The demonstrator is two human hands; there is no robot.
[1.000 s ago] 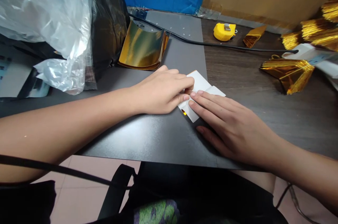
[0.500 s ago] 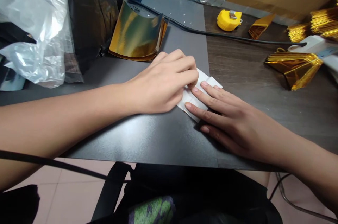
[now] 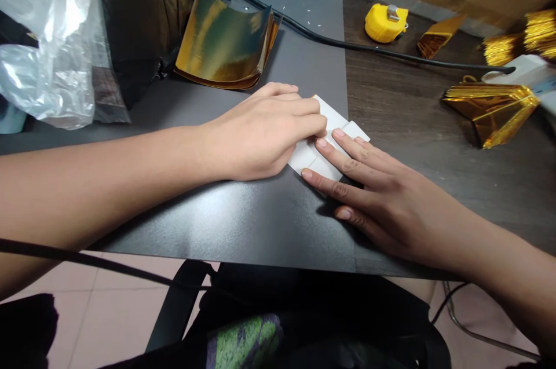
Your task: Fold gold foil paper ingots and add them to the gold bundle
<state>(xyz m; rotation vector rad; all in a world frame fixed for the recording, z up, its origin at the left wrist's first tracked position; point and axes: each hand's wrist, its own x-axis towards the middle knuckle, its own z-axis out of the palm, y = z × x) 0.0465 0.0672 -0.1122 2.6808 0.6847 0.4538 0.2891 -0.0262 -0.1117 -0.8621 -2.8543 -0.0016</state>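
On the grey mat (image 3: 304,62) on the surface (image 3: 403,114), a folded white paper (image 3: 313,159) sits between the hands. Left hand (image 3: 260,131) is curled over its left end, can't tell if it's actually pinching, and right hand (image 3: 382,195) lies open and flat on it. Ease off that pressure and the fold could spring open, or the paper could slide on the slick mat.

Bare forearms (image 3: 108,183), left hand (image 3: 260,131) and right hand (image 3: 391,207) unadorned, short trimmed fingernails (image 3: 343,214). Dark clothing (image 3: 304,311) at lap, green print (image 3: 245,343) on it, black strap (image 3: 178,305); could be a bag, can't tell.
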